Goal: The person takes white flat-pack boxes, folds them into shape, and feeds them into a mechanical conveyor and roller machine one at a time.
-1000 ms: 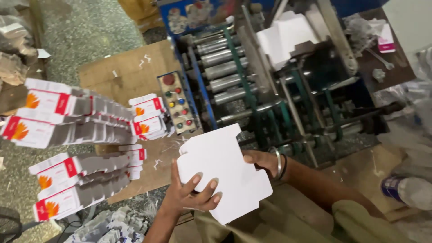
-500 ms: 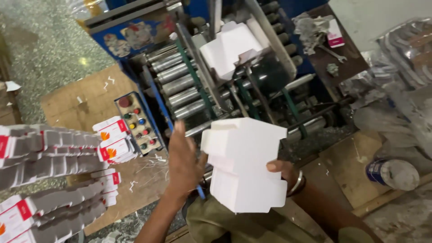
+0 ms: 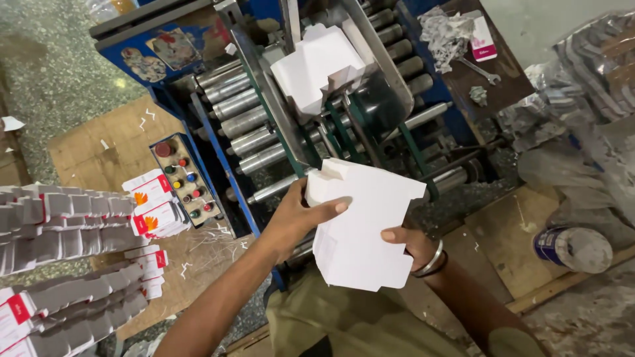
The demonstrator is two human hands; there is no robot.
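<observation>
Both of my hands hold a thick stack of flat white die-cut carton blanks [image 3: 364,221] in front of my lap. My left hand [image 3: 301,213] grips the stack's left edge with the thumb across its face. My right hand [image 3: 411,243], with a metal bangle at the wrist, holds the lower right edge from behind. Just beyond the stack stands a blue machine [image 3: 218,142] with rows of steel rollers. Another pile of white blanks [image 3: 317,69] sits in the machine's slanted feed tray.
A control panel with coloured buttons [image 3: 184,180] is fixed to the machine's left side. Long rows of folded red-and-white cartons [image 3: 63,221] lie at the left on cardboard sheets. A blue-capped jar [image 3: 572,248] lies at the right, a spanner [image 3: 481,71] on the brown shelf.
The stack has been lifted and turned more upright in front of the machine. My left hand shifted from under the stack to its left edge. The view moved toward the machine.
</observation>
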